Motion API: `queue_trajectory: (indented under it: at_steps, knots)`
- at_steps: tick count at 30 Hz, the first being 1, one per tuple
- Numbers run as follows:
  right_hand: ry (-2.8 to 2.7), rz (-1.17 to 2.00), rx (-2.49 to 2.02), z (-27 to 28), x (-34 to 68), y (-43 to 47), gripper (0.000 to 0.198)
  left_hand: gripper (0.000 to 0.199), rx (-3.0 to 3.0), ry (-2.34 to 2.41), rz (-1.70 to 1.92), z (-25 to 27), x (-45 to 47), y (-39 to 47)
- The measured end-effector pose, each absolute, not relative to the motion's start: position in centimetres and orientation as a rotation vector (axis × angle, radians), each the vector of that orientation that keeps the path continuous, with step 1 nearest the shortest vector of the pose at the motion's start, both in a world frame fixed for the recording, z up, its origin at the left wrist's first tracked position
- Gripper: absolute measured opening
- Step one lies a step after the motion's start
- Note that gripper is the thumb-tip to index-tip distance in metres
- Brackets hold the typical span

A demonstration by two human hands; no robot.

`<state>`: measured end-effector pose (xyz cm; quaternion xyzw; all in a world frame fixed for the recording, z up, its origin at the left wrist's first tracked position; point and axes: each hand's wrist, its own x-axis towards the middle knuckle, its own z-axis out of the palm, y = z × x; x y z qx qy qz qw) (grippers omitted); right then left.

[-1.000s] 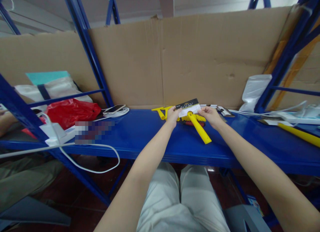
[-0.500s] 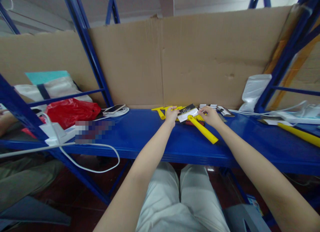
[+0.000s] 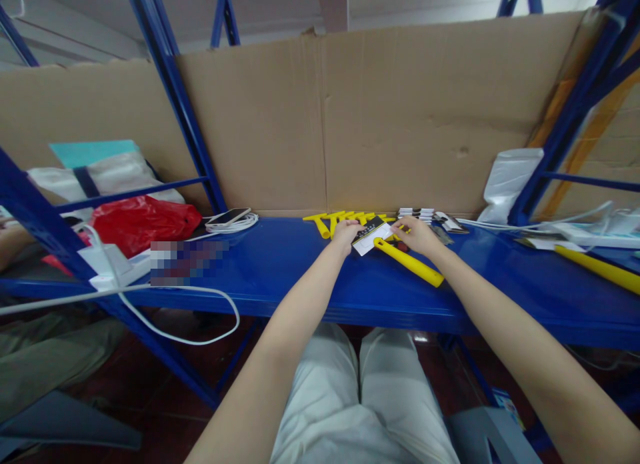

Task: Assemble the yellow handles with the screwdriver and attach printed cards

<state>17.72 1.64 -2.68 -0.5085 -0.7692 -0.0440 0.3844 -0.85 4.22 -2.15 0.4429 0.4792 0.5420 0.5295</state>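
My left hand (image 3: 347,236) is closed on the left end of a black-and-white printed card (image 3: 374,239). At the card's other end, the fingers of my right hand (image 3: 414,233) pinch its edge. The card covers the head of a yellow-handled tool, which looks like a scraper; its blade is hidden. The tool's yellow handle (image 3: 410,262) slants down to the right, passing below my right hand. Just behind my hands lies a row of several yellow T-shaped handles (image 3: 320,225), partly covered by the card.
A small stack of black-and-white cards (image 3: 416,213) lies behind my right hand. A phone (image 3: 229,217) rests on coiled white cable at left, near a red plastic bag (image 3: 145,224). Another yellow handle (image 3: 597,267) lies far right. Blue posts (image 3: 193,131) and cardboard (image 3: 400,117) bound the blue shelf (image 3: 280,277).
The card has tilted and shifted slightly down, staying between both hands. Its yellow handle has swung a little to the right, showing more of the handles behind.
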Motion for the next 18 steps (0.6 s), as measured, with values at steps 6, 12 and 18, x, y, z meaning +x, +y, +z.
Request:
queue_trajectory:
  at_steps: [6, 12, 18]
  knots:
    - [-1.940, 0.003, -1.306, -2.3, 17.0, 0.6, 0.011, 0.035, 0.998, 1.177, 1.344, -1.6, -0.9, 3.4]
    - [-2.082, 0.067, -1.366, -1.6, 15.5, -0.8, 0.028, 0.032, 0.900, 1.148, 1.450, -1.2, -1.0, 3.1]
    - [-2.302, -0.121, -1.400, -1.9, 14.5, -1.3, 0.040, 0.030, 0.876, 1.139, 1.463, -1.0, -1.0, 3.0]
